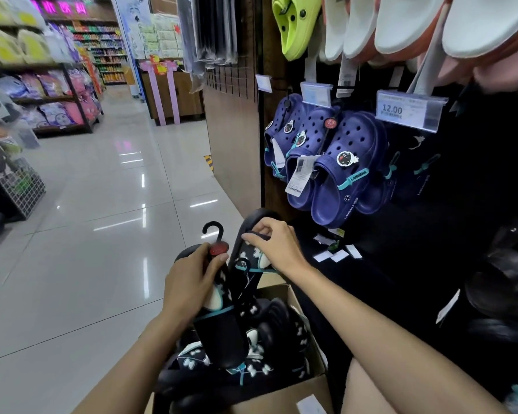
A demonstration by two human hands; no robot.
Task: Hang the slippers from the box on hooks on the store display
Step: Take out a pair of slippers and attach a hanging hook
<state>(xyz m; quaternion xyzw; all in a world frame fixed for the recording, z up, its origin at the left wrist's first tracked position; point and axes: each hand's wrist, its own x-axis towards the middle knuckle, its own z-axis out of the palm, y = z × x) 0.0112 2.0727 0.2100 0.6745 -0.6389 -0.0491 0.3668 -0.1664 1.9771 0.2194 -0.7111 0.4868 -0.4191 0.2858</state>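
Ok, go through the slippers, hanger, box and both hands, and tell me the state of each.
Left hand: grips the hanger.
Right hand: pinches the black slipper's strap.
Black slipper pair: held above the box, not hung.
Hanger hook: upright, free of any display hook.
Cardboard box: open, holds more slippers.
Navy clogs: hanging on display.

Floor tiles (108, 186) glossy, mirror the lights. Box (284, 395) matt brown cardboard. Black slippers (222, 333) smooth, rubbery foam; navy clogs (347, 171) same, paper tags.
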